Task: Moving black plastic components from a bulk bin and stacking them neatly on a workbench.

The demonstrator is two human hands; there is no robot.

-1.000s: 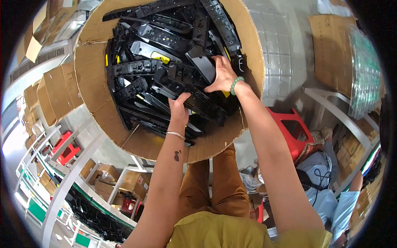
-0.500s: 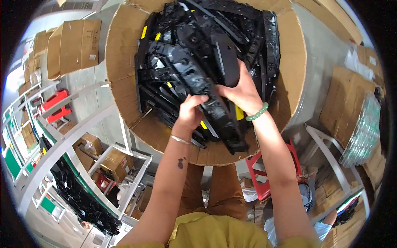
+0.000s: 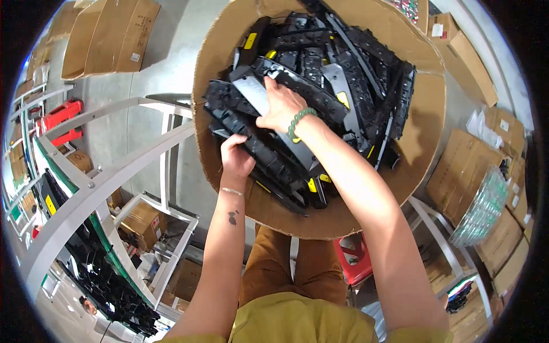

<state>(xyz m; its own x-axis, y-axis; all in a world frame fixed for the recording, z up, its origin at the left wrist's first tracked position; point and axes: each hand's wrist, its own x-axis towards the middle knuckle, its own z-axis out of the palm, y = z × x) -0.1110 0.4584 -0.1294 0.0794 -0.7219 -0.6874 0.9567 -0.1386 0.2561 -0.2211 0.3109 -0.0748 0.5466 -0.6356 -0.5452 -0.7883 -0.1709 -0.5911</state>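
A big cardboard box (image 3: 343,220) holds several long black plastic parts (image 3: 349,80), some with yellow tags. My left hand (image 3: 235,159) grips the near end of one long black part (image 3: 269,163) at the box's left side. My right hand (image 3: 281,106), with a green bead bracelet on its wrist, lies on the same pile a little farther in, its fingers closed over a black and grey part (image 3: 251,91).
A grey metal rack (image 3: 114,171) stands at the left, with more black parts (image 3: 108,280) on its lower shelf. A red stool (image 3: 354,260) sits under the box. Cardboard boxes (image 3: 108,34) line the floor at upper left and at the right (image 3: 463,166).
The view has swung so the box lies more to the right. Both hands have shifted left across the pile and hold parts near its left side.
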